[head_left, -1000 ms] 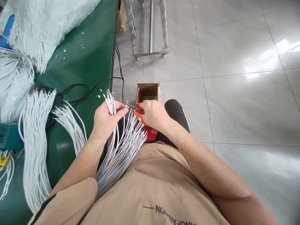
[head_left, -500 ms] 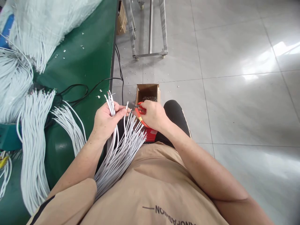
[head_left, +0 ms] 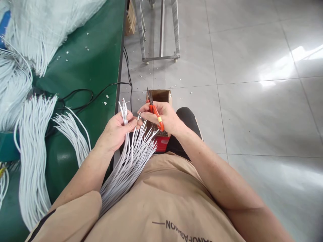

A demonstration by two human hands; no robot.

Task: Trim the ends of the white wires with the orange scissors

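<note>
— While your left hand [head_left: 119, 127] holds a few raised wires [head_left: 123, 112] upright, what sits in your right hand [head_left: 165, 117]?

— You have orange-handled scissors [head_left: 154, 109] tucked in its grasp, dark blades pointing to the far side. Your right thumb and forefinger reach the tip of a single wire [head_left: 138, 116], just beside your left fingertips; whether they pinch it, I can't tell.

— And your left grip?

— You keep it closed around the raised wires, whose tips stick out beyond your fist.

— Where does the rest lie?

— Your loose bundle [head_left: 128, 164] runs from the near left, against your tan shirt [head_left: 166, 191], toward the right, its tips fanned out on the near side of your hands. Below your right hand stands a cardboard box [head_left: 165, 95], its far rim showing beyond your knuckles.

— What about the table [head_left: 101, 64] on your left?

— You have a thick bunch [head_left: 34, 151] there, with a thinner bunch [head_left: 73, 134] to its right. Farther off, a black cable [head_left: 108, 86] curves across to the table's right edge.
</note>
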